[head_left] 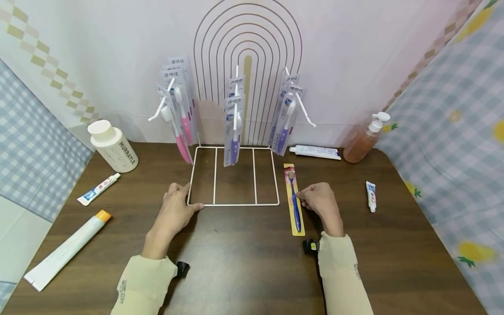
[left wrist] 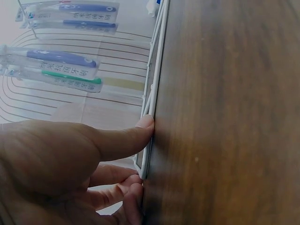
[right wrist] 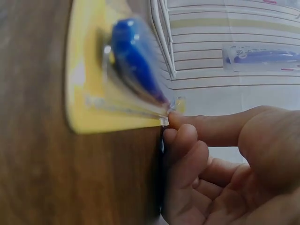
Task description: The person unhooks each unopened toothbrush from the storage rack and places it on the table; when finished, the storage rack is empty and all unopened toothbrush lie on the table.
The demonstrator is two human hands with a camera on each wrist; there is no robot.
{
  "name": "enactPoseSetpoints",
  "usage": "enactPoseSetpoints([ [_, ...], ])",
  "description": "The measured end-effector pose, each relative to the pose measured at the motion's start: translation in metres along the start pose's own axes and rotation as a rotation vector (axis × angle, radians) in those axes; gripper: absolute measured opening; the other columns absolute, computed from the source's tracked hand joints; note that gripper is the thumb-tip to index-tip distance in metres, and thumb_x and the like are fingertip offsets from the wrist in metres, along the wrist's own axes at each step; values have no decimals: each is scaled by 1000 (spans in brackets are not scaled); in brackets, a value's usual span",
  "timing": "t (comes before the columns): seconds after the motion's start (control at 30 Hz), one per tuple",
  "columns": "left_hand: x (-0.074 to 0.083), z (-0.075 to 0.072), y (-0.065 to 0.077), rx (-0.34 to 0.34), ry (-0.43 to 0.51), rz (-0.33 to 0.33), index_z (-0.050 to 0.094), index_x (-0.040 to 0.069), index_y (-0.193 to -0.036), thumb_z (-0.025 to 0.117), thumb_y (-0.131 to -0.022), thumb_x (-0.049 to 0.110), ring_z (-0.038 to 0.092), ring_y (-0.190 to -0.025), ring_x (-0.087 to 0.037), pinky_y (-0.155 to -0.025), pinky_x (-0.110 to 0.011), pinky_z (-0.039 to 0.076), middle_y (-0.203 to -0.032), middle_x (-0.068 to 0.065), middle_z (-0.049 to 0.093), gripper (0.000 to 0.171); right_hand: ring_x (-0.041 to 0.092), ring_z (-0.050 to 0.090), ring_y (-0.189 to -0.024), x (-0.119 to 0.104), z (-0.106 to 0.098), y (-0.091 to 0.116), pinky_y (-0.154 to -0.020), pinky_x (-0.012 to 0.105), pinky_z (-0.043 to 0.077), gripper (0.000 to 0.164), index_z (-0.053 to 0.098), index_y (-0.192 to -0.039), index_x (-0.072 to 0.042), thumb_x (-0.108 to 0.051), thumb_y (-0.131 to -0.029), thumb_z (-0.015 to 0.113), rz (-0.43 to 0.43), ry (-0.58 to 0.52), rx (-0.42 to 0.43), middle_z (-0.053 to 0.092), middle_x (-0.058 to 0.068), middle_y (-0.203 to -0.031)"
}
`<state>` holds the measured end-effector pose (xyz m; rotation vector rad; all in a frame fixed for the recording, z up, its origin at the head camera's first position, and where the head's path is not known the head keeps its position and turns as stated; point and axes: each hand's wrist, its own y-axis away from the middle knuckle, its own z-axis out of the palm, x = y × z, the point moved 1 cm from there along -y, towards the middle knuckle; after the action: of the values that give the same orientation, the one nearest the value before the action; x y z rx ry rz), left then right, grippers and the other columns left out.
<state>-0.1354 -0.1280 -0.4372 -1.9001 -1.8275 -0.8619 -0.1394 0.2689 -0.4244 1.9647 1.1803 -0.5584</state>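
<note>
Nearest me, two cream sleeves cross the near part of the dark brown wooden table, and a long white tube with an orange cap lies along the left edge. Farther in, I see the left hand gripping the near left corner of a white wire rack, thumb on the front bar and fingers at the side bar. The right hand pinches the right edge of a yellow card pack holding a blue-handled toothbrush, which lies just right of the rack's base; I cannot tell whether its whole back touches the table. A small white-and-blue tube lies near the left edge, a smaller white-and-blue tube toward the right edge. At the far left corner stands a white lettered bottle; at the far right corner, an amber pump bottle, with a flat white tube beside it along the far edge. From the rack's prongs hang clear packs of pink-handled toothbrushes at left and purple-handled toothbrushes at centre and right, before a pale cloth printed with arches.
</note>
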Motion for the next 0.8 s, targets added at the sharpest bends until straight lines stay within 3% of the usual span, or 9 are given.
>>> enactPoseSetpoints([
  [0.1,0,0,1,-16,-7,-4,41,-13,-170,83,-106,21,51,-131,-54,-120,-68,46,-154,-37,49,83,13,66,-70,-2,-1,3,-63,27,54,27,86,-107,3,-23,-109,79,-19,28,39,74,3,-77],
  [0.2,0,0,1,-13,-6,0,42,-13,-169,83,-106,21,52,-130,-54,-118,-68,46,-152,-36,50,83,15,68,-72,-9,-3,6,-65,29,52,33,85,-114,0,-32,-111,77,-111,34,132,78,8,-83],
  [0.3,-3,1,-1,0,1,14,43,-13,-168,84,-105,21,52,-128,-53,-116,-67,47,-149,-35,51,83,17,72,-72,-26,-5,9,-65,26,53,30,84,-121,-2,-30,-112,77,-300,-56,276,83,18,-94],
  [0.43,-6,2,-4,25,12,35,45,-13,-168,86,-103,22,52,-124,-51,-113,-66,48,-145,-34,52,84,1,70,-70,-59,-5,10,-63,16,52,33,81,-133,0,-23,-109,81,-554,-250,395,82,24,-115],
  [0.53,-7,1,-6,38,17,34,46,-12,-168,87,-102,23,53,-125,-50,-112,-66,49,-145,-32,53,85,-11,66,-70,-82,-6,7,-65,12,52,44,75,-146,1,-24,-110,80,-649,-353,398,75,24,-129],
  [0.63,-9,2,-7,26,11,28,45,-12,-168,87,-103,24,53,-126,-51,-114,-67,48,-146,-33,53,85,-12,65,-73,-98,-6,2,-68,10,53,50,69,-152,3,-23,-111,79,-688,-379,392,70,26,-137],
  [0.8,-19,9,-11,20,9,31,44,-12,-169,87,-103,25,53,-126,-51,-115,-67,48,-148,-33,52,87,-5,61,-75,-110,-3,-8,-69,9,53,43,71,-146,9,-12,-109,79,-717,-358,354,66,29,-139],
])
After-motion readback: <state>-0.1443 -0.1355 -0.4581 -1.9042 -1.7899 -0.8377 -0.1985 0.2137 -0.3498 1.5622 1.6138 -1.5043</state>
